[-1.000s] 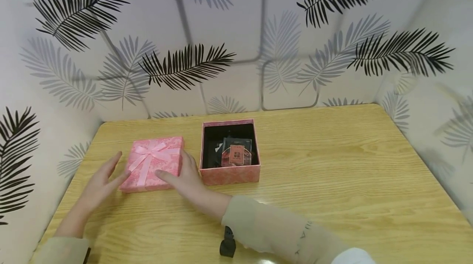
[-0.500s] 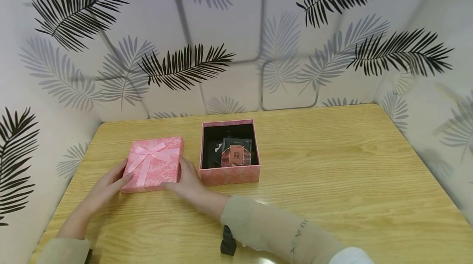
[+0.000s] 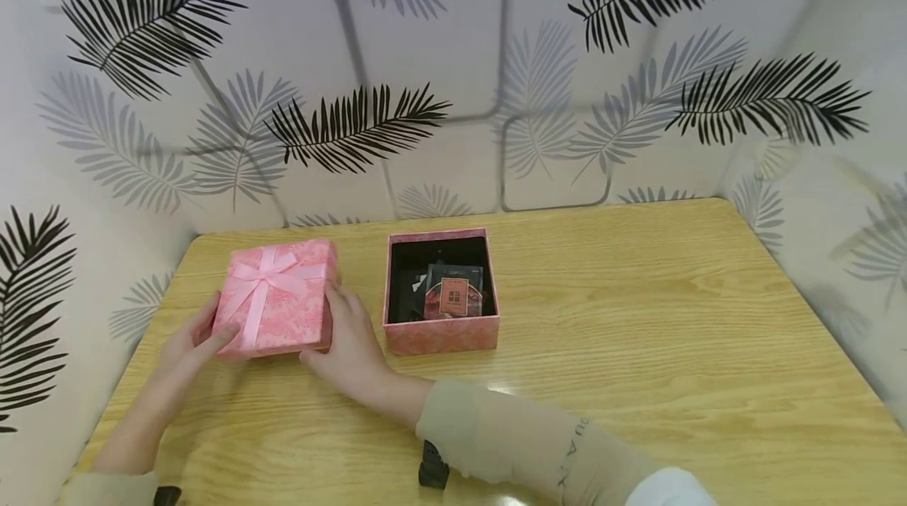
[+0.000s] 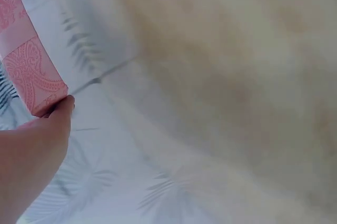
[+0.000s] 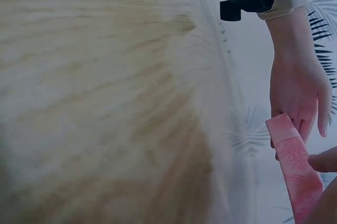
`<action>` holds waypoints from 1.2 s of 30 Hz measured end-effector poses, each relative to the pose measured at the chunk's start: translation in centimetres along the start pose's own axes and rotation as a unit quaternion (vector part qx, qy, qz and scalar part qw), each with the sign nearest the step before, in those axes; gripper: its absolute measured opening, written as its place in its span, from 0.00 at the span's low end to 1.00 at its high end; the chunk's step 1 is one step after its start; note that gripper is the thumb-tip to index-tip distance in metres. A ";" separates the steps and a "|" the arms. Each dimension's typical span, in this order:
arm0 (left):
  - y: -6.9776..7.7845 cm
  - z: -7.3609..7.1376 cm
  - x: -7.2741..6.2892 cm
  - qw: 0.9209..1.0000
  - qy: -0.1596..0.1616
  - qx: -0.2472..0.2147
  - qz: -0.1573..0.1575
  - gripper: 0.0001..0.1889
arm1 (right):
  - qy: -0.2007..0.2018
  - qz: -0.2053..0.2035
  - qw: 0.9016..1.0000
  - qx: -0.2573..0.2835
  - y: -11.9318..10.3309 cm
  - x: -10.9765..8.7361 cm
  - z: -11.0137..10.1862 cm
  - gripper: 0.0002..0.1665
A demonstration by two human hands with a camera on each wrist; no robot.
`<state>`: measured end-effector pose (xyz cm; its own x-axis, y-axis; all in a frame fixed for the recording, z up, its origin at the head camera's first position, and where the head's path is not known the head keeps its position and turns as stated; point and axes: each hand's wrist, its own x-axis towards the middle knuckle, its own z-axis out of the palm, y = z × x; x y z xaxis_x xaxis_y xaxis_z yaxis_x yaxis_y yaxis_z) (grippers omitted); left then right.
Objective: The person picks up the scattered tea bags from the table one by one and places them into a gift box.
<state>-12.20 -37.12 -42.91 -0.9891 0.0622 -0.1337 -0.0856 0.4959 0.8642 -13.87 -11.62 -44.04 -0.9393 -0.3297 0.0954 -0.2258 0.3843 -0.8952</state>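
Observation:
A square pink box lid [image 3: 286,305] with a ribbon bow is raised a little off the table at the left, its right side lifted. My left hand [image 3: 180,352] holds its left front corner, thumb on top and fingers at the side. At the right edge my right hand [image 3: 354,349] grips it, thumb at the front and fingers along the side. In the left wrist view the lid [image 4: 31,69] shows its patterned side above my thumb. The right wrist view has the lid [image 5: 295,163] between both hands, with the fingers partly hidden.
Right of the lid stands an open pink box [image 3: 442,335] with a black inside. A dark packet [image 3: 456,297] with a pink label lies in it, among black items too hidden to tell. The wooden table [image 3: 638,317] meets a leaf-patterned wall covering [image 3: 439,144] behind.
The left hand has closed in on the lid's left side, and the right hand has tightened on its right edge. Both hands have lifted the lid and shifted it slightly left.

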 end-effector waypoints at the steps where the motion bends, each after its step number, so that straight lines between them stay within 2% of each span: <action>1: 0.3 -0.1 -0.1 1.000 0.007 -0.011 0.009 0.42 | 0.008 -0.013 1.000 -0.007 -0.4 0.0 -0.2 0.55; 5: 1.5 -0.6 -0.3 0.997 0.030 -0.048 0.057 0.41 | 0.037 -0.061 0.997 -0.040 -2.0 -0.1 -1.4 0.53; 8: 2.6 -0.5 -0.5 0.992 0.041 -0.082 0.088 0.43 | 0.041 -0.082 0.994 -0.059 -2.9 0.1 -2.5 0.52; 12: 3.9 -0.1 -0.8 0.992 0.054 -0.070 0.093 0.46 | 0.033 -0.095 0.993 -0.058 -3.3 0.5 -4.1 0.52; 15: 4.9 0.2 -0.9 0.992 0.052 -0.058 0.099 0.48 | 0.033 -0.103 0.992 -0.060 -3.5 0.8 -5.6 0.51; 19: 6.1 1.1 -0.7 0.987 0.034 -0.092 0.129 0.51 | 0.030 -0.105 0.992 -0.057 -3.6 0.9 -7.9 0.50; 23: 7.1 2.0 -0.4 0.985 0.026 -0.064 0.160 0.53 | 0.019 -0.097 0.995 -0.024 -3.3 0.8 -10.2 0.49; 29: 8.7 3.5 0.4 0.979 0.030 -0.015 0.199 0.49 | 0.000 -0.087 0.996 0.028 -2.5 0.3 -13.2 0.49; 36: 10.3 5.8 1.3 0.975 0.022 0.002 0.219 0.45 | 0.013 -0.101 0.994 0.043 -1.4 -0.6 -16.4 0.48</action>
<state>-13.64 -26.90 -37.02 -0.9348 0.2311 0.2696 0.3470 0.4333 0.8318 -17.20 2.17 -35.70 -0.8841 -0.3690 0.2869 -0.3882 0.2377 -0.8904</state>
